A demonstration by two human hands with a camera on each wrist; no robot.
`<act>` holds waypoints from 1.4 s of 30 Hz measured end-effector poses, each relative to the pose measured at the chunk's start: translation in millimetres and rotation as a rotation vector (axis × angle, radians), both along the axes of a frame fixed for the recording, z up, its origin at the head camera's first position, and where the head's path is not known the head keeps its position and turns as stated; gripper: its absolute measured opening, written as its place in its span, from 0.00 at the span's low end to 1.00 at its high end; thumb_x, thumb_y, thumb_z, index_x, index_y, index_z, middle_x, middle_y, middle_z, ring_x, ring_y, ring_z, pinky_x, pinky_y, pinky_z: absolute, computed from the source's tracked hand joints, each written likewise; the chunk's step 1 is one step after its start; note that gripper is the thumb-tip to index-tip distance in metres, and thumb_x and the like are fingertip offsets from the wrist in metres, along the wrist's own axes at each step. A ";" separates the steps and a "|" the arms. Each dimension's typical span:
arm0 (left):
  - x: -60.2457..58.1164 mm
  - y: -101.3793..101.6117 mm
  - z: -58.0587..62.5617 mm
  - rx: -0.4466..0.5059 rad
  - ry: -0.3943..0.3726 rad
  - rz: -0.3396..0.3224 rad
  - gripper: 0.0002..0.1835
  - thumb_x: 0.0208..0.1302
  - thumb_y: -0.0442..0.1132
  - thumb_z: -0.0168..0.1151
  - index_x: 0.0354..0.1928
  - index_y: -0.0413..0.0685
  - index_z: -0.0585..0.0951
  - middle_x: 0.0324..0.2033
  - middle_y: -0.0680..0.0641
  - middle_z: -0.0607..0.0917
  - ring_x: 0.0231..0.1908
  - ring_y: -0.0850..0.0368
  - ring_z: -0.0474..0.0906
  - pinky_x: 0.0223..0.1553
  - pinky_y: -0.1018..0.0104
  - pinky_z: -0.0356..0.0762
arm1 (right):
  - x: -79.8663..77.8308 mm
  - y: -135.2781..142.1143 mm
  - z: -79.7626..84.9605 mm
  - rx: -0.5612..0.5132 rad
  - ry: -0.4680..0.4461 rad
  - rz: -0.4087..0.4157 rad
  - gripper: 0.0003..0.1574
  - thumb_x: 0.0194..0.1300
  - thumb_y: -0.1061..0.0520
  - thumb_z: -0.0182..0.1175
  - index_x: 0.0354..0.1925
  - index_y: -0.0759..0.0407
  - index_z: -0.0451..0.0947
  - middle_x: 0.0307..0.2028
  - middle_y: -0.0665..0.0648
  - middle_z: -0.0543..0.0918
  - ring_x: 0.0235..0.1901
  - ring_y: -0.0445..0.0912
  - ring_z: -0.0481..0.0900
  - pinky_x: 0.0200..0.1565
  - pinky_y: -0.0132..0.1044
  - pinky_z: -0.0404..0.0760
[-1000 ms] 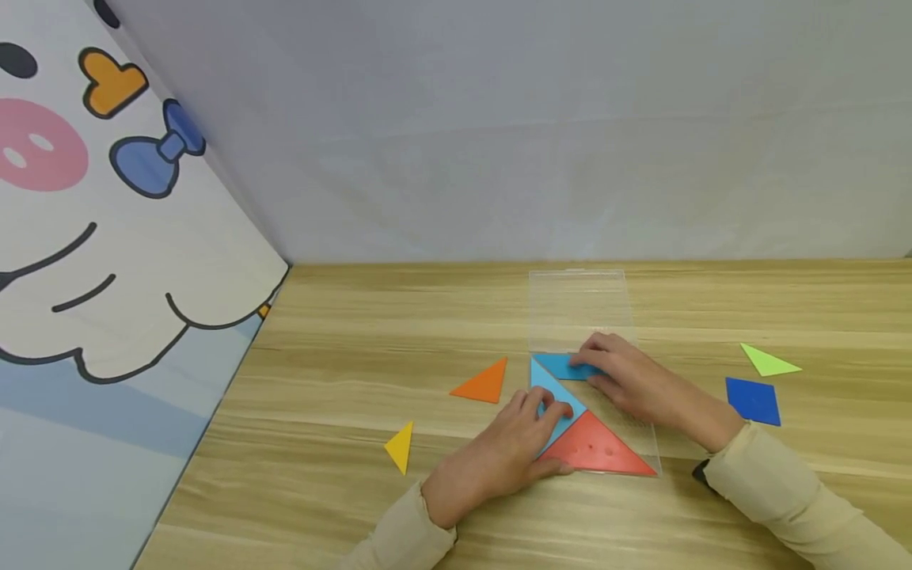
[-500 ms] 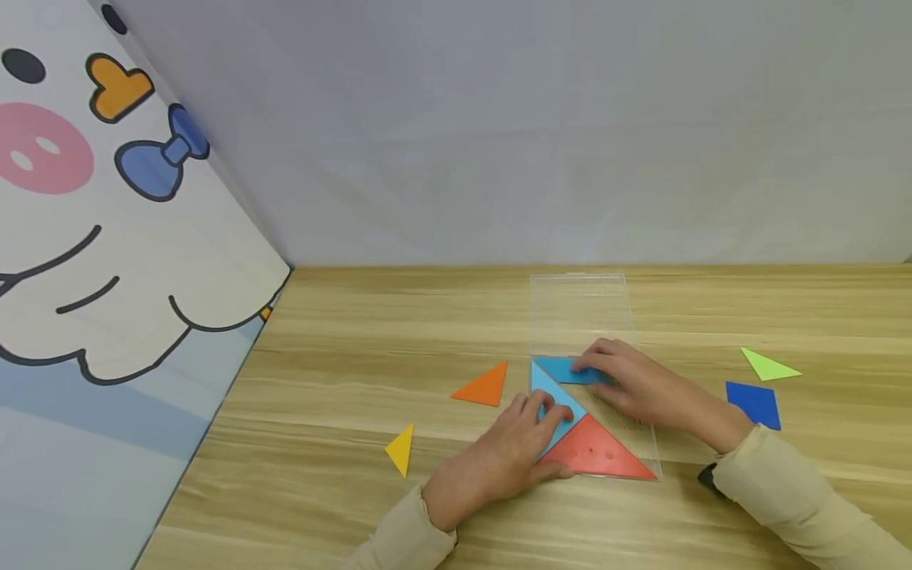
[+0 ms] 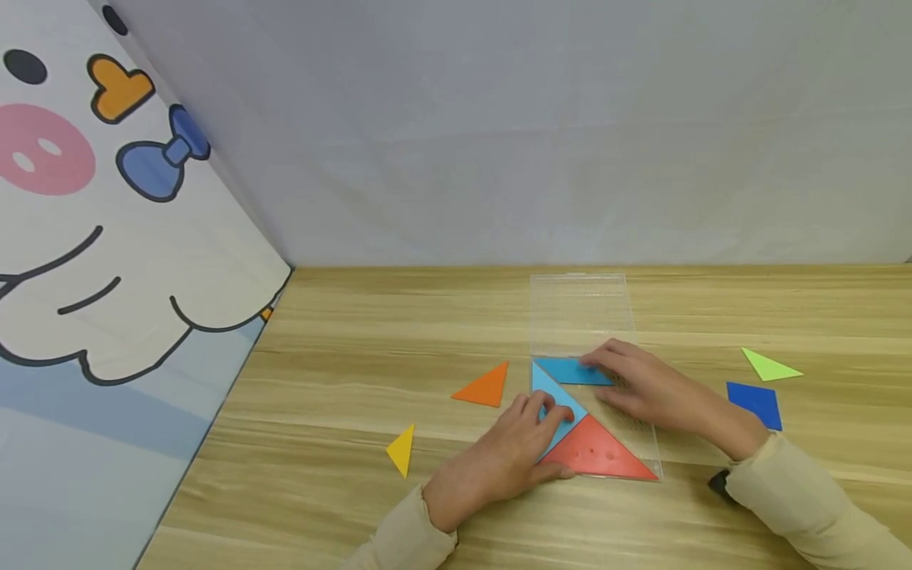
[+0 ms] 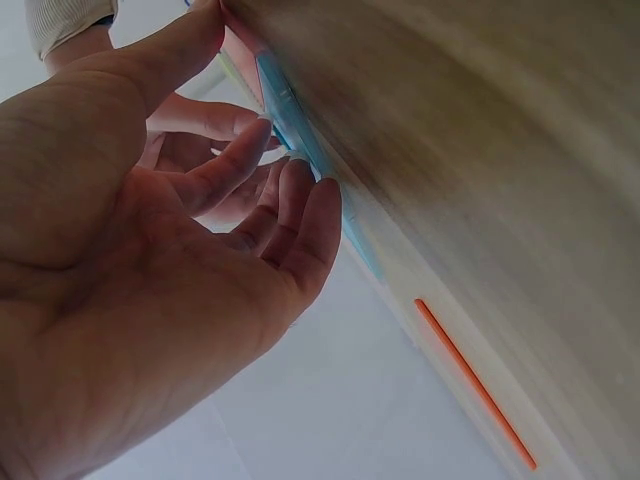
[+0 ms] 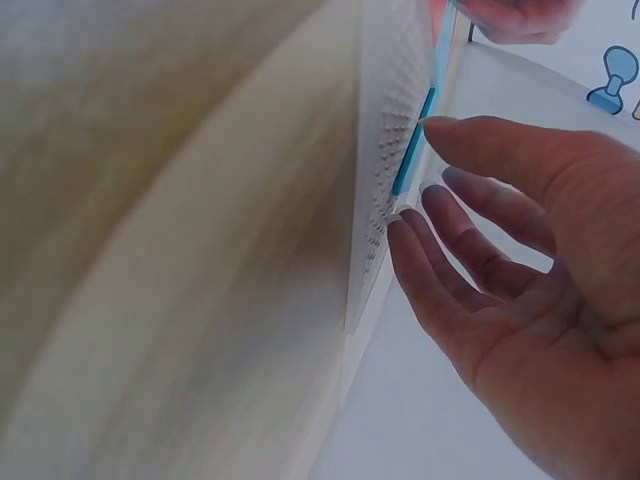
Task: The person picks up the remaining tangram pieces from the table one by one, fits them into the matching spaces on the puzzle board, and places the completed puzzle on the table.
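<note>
Inside the clear tray (image 3: 641, 435), the blue parallelogram (image 3: 566, 371) is lying just beside the light blue triangle (image 3: 547, 384). My right hand (image 3: 651, 386), thumb and fingers apart, is touching its right end; my left hand (image 3: 502, 447), fingers loosely bent, is resting on the light blue triangle beside the red triangle (image 3: 598, 451).

L hand (image 3: 523, 447): back up, fingers (image 4: 318, 230) bent, tips dn, thumb spread to R | R hand (image 3: 641, 388): back up, fingers (image 5: 425, 285) loosely curved, thumb (image 5: 490, 147) nr straight, apart frm fingers | L arm (image 3: 406, 534) in frm btm ctr, R arm (image 3: 812, 491) frm lwr R, both angled inwd; hands nr, not touching
</note>
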State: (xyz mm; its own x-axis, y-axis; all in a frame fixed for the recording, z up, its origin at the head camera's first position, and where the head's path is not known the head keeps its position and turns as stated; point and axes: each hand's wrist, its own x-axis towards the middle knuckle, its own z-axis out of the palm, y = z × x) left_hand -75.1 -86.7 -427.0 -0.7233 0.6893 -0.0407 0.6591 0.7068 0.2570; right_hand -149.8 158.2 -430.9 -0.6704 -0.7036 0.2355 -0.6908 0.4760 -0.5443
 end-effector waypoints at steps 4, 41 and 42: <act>-0.3 -0.1 -0.8 -0.006 0.007 -0.003 0.29 0.69 0.54 0.66 0.64 0.46 0.72 0.57 0.44 0.72 0.49 0.53 0.69 0.54 0.70 0.69 | 1.5 3.5 -0.1 0.001 -0.012 -0.004 0.23 0.65 0.67 0.68 0.58 0.68 0.79 0.51 0.58 0.81 0.48 0.50 0.79 0.49 0.46 0.81; 6.2 1.7 5.0 -0.067 0.029 0.016 0.28 0.71 0.52 0.65 0.65 0.45 0.71 0.56 0.45 0.73 0.50 0.54 0.69 0.55 0.70 0.70 | 3.5 36.1 0.5 -0.028 -0.033 -0.064 0.23 0.60 0.66 0.73 0.53 0.65 0.80 0.47 0.54 0.83 0.39 0.45 0.81 0.41 0.38 0.82; 6.5 1.7 5.3 -0.068 0.024 0.017 0.28 0.71 0.52 0.65 0.65 0.45 0.71 0.56 0.45 0.73 0.50 0.54 0.69 0.55 0.70 0.70 | 3.0 38.1 1.1 -0.033 -0.035 -0.070 0.23 0.60 0.67 0.73 0.53 0.65 0.80 0.46 0.54 0.83 0.39 0.46 0.81 0.41 0.38 0.83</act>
State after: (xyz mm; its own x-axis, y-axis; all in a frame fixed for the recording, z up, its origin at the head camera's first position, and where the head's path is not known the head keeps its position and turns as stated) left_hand -68.7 -85.0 -421.7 -0.7364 0.6730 -0.0691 0.6522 0.7333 0.1922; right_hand -146.8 196.3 -429.8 -0.7262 -0.6468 0.2331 -0.6364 0.5041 -0.5838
